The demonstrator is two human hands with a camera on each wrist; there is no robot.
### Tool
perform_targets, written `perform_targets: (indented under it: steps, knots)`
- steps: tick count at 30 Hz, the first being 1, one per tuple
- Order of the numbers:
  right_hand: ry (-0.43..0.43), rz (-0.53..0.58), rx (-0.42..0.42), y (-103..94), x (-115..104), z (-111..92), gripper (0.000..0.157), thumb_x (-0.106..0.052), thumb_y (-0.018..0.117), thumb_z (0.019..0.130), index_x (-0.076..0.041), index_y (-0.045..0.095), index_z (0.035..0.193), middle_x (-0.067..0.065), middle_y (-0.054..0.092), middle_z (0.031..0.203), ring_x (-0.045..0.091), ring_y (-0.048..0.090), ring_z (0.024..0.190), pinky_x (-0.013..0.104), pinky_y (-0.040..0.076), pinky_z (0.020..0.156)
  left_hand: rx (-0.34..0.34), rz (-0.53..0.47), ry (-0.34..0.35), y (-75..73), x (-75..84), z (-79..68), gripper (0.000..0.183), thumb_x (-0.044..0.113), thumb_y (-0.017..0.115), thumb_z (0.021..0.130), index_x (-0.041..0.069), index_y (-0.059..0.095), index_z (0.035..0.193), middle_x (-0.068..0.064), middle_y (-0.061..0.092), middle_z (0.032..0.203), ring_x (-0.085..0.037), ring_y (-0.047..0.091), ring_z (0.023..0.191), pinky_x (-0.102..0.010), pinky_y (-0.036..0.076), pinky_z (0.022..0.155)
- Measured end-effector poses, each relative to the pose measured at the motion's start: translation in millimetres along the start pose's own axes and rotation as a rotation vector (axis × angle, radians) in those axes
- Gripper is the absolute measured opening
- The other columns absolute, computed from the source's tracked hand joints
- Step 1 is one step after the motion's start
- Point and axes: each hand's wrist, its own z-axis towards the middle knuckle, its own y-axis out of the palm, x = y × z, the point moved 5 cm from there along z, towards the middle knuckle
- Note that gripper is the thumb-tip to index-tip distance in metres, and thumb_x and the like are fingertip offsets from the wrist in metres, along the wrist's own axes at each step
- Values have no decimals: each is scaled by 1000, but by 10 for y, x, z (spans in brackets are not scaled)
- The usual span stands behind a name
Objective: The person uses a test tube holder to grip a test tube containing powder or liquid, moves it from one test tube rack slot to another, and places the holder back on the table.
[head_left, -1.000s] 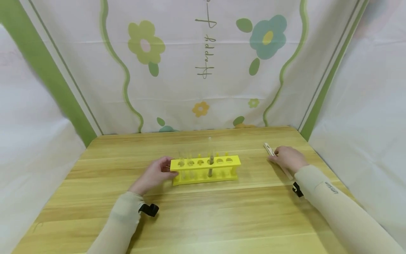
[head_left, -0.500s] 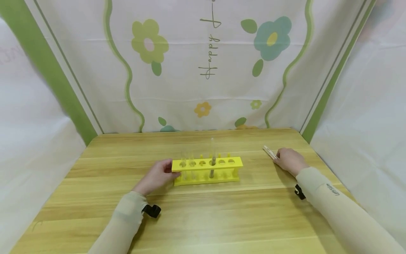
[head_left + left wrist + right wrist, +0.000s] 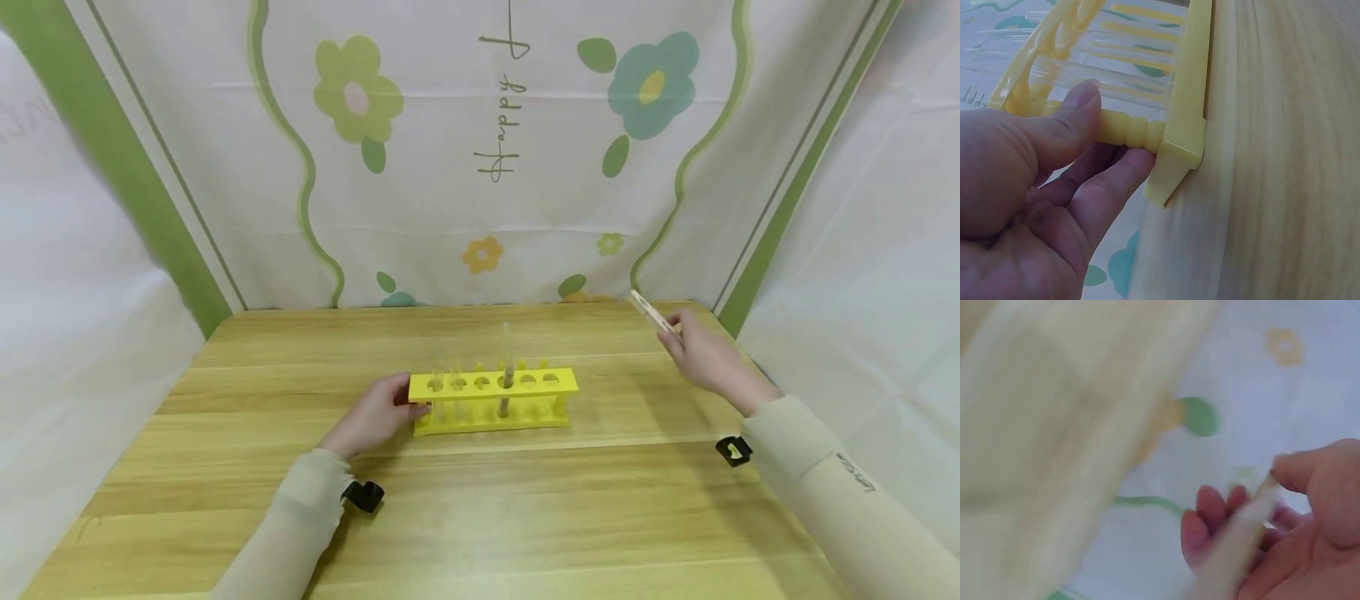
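A yellow test tube rack [image 3: 480, 425] stands on the table with its long side facing me. My left hand [image 3: 375, 417] grips its left end; in the left wrist view the thumb and fingers pinch the yellow end post [image 3: 1113, 127]. Two clear test tubes [image 3: 457, 382] sit upright in the left holes. Farther right, a third test tube [image 3: 507, 354] rises higher and has greyish contents. Off to the right, my right hand [image 3: 705, 354] holds a wooden test tube clamp [image 3: 651, 312] above the table, pointing away to the left. In the right wrist view the clamp is blurred.
The wooden table [image 3: 480, 517] reaches back to a white curtain [image 3: 435, 183] printed with flowers. Pale curtains [image 3: 862, 250] also hang along both sides. Small upright yellow pegs [image 3: 543, 364] line the rack's back.
My right hand has lifted the wooden test tube clamp off the table, its tip now farther back. My left hand stays on the rack. The head view has shifted slightly.
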Motion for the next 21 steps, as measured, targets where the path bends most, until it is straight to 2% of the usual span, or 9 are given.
perform_targets:
  steps: [6,12,17,21]
  knots:
    - [-149,20,156,-246,-487,-111,34,-23,38,109,8,43,124,12,51,79,20,44,55,33,39,45,-7,-20,-6,11,-29,15,29,9,70,93,14,64,121,2,67,116,-15,62,105,-36,52,90]
    - [-369,-74,280,-278,-918,-250,23,-13,50,105,4,50,120,1,49,70,9,38,49,27,35,44,-5,-17,5,16,-44,27,29,8,70,93,14,64,122,2,68,114,-15,63,103,-35,52,88]
    - [-526,-100,297,-214,-1131,-328,16,-5,62,97,-2,58,112,-5,45,69,6,34,52,26,35,49,-8,-15,12,18,-50,31,30,8,69,93,14,64,122,2,68,114,-14,63,102,-36,52,88]
    - [-606,-130,297,-146,-1217,-340,25,0,71,89,-5,62,111,1,61,87,13,54,67,34,47,61,-7,-9,14,15,-52,30,29,8,70,93,14,64,121,3,68,113,-15,63,100,-36,52,87]
